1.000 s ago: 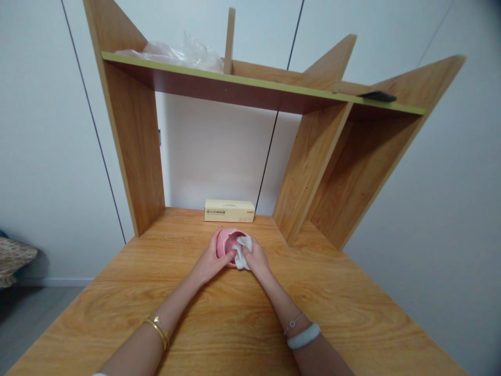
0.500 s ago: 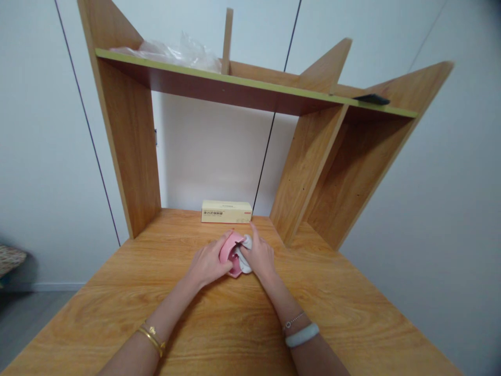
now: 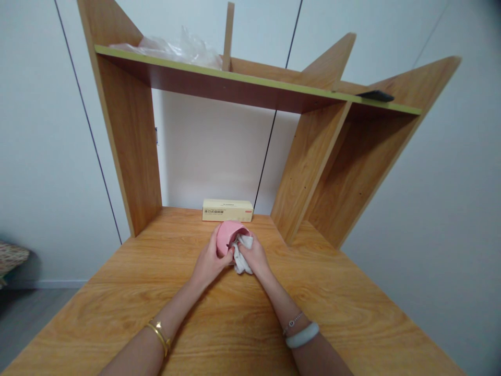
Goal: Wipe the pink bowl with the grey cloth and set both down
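A hollow pink object (image 3: 228, 233), rounded like a cup or small bowl, is held above the desk near its middle. My left hand (image 3: 210, 262) grips its left side, fingers behind and thumb at the lower rim. In my right hand (image 3: 254, 255) is a crumpled white cloth (image 3: 242, 256), pressed at the opening on the pink object's right side. The cloth hangs down below the opening. The fingertips of my right hand are partly hidden by the cloth and the pink rim.
A long cream box (image 3: 227, 211) with printed lettering stands at the back of the wooden desk (image 3: 235, 324). Upright wooden panels and a shelf (image 3: 219, 78) rise behind. On the shelf lie clear plastic wrapping (image 3: 180, 52) and a flat dark item (image 3: 376, 96).
The pink object has turned in my left hand and shows more of its smooth outer side. My right hand has shifted slightly, and the cloth hangs lower.
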Motion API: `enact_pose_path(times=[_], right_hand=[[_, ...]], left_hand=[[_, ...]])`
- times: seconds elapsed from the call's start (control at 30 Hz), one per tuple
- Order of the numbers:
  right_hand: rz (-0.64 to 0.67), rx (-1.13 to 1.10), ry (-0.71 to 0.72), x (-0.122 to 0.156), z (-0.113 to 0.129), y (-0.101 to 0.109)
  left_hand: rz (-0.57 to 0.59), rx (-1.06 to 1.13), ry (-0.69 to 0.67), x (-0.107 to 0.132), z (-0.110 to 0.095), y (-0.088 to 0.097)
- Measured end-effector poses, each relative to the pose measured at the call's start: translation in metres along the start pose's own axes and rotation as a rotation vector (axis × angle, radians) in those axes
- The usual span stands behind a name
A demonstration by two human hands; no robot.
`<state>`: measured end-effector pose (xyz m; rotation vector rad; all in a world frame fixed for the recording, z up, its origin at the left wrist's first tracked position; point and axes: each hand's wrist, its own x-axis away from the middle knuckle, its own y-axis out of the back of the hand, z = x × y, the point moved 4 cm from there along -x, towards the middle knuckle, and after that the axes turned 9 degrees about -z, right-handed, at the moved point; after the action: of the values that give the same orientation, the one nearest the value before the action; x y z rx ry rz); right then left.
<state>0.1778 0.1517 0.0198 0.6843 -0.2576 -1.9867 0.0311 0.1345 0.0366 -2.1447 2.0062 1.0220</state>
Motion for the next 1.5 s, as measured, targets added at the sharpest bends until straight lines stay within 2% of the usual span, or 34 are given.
enact_pose_path(times=[0.1, 0.17, 0.27, 0.33, 0.47, 0.57, 0.63, 0.7, 0.8, 0.87, 0.97, 1.07, 1.2, 1.27, 1.4, 1.5], right_hand=[[-0.008, 0.267, 0.016, -0.001, 0.003, 0.008], [-0.008, 0.434, 0.058, -0.001, 0.006, 0.015], [-0.024, 0.6, 0.157, 0.001, 0.014, 0.021], [-0.042, 0.62, 0.207, 0.003, 0.016, 0.021], [-0.025, 0.453, 0.153, 0.003, 0.007, 0.014], [-0.056, 0.227, 0.09, -0.001, -0.003, 0.009], [-0.116, 0.055, 0.048, -0.004, -0.009, 0.007], [-0.135, -0.135, 0.01, -0.006, -0.013, 0.004], [-0.048, -0.349, -0.017, -0.005, -0.015, -0.006], [0.012, -0.384, -0.026, -0.003, -0.015, -0.012], [0.037, -0.268, -0.009, 0.0, -0.011, -0.013], [-0.016, 0.007, 0.034, 0.0, -0.002, -0.002], [-0.08, 0.429, 0.097, -0.001, 0.01, 0.019], [-0.085, 0.544, 0.153, -0.001, 0.015, 0.025], [-0.121, 0.57, 0.271, 0.001, 0.019, 0.027], [-0.159, 0.492, 0.238, 0.0, 0.015, 0.024]], left_hand=[[0.037, -0.294, 0.072, -0.001, -0.002, 0.008], [0.07, -0.415, 0.052, -0.001, -0.007, 0.011], [0.093, -0.477, 0.006, 0.0, -0.015, 0.012], [0.103, -0.479, 0.006, 0.0, -0.017, 0.012], [0.14, -0.448, -0.06, 0.0, -0.014, 0.014], [0.069, -0.363, -0.074, -0.003, -0.005, 0.017], [0.002, -0.247, -0.047, -0.005, 0.001, 0.018], [-0.008, -0.099, -0.04, -0.005, 0.006, 0.013], [0.017, 0.136, -0.082, -0.003, 0.008, 0.001], [0.002, 0.24, -0.088, -0.002, 0.009, -0.004], [-0.053, 0.206, -0.075, -0.003, 0.012, -0.002], [-0.079, 0.033, -0.041, -0.005, 0.011, 0.005], [-0.029, -0.175, -0.029, -0.002, 0.001, 0.01], [0.009, -0.258, -0.057, 0.001, -0.005, 0.011], [0.016, -0.268, -0.058, 0.003, -0.012, 0.012], [-0.015, -0.199, -0.079, 0.002, -0.015, 0.013]])
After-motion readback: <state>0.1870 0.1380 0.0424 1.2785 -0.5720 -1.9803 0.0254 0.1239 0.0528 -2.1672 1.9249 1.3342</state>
